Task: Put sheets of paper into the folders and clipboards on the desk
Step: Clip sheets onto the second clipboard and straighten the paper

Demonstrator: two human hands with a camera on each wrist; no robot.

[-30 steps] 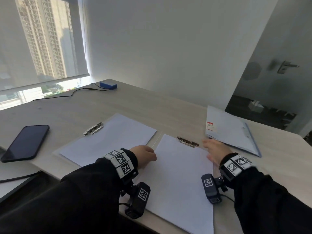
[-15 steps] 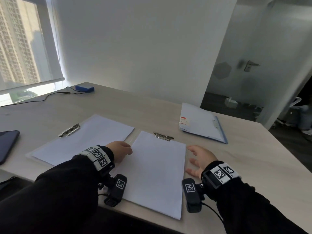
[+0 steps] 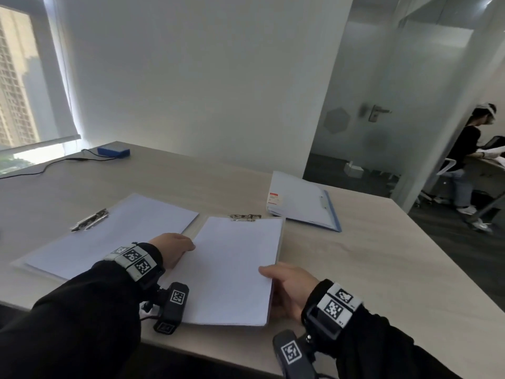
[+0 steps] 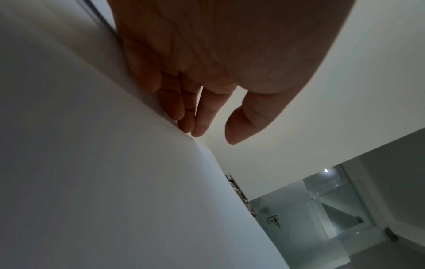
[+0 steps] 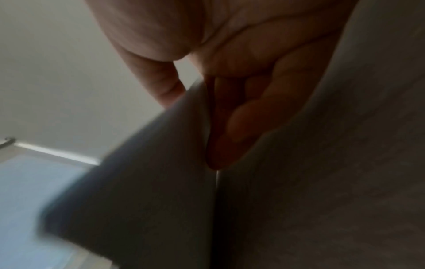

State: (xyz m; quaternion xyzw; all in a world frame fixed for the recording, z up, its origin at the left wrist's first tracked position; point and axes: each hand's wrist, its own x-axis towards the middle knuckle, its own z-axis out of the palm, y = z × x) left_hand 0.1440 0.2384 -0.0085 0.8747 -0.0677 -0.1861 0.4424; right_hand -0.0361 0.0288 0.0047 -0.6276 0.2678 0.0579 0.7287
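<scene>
Right hand (image 3: 291, 289) pinches the right edge of the white paper stack (image 3: 232, 269) on the near clear clipboard with metal clip (image 3: 244, 216), thumb on top, fingers (image 5: 241, 116) under. Left hand (image 3: 172, 248) rests straight-fingered on the stack's left edge, holding nothing; stack lies centre on the light wooden desk (image 3: 369, 269).

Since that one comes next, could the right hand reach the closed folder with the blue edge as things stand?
Probably yes: the right hand grips the white paper stack, but bare wooden desk lies between it and the blue-edged folder, with nothing in the way.
</scene>
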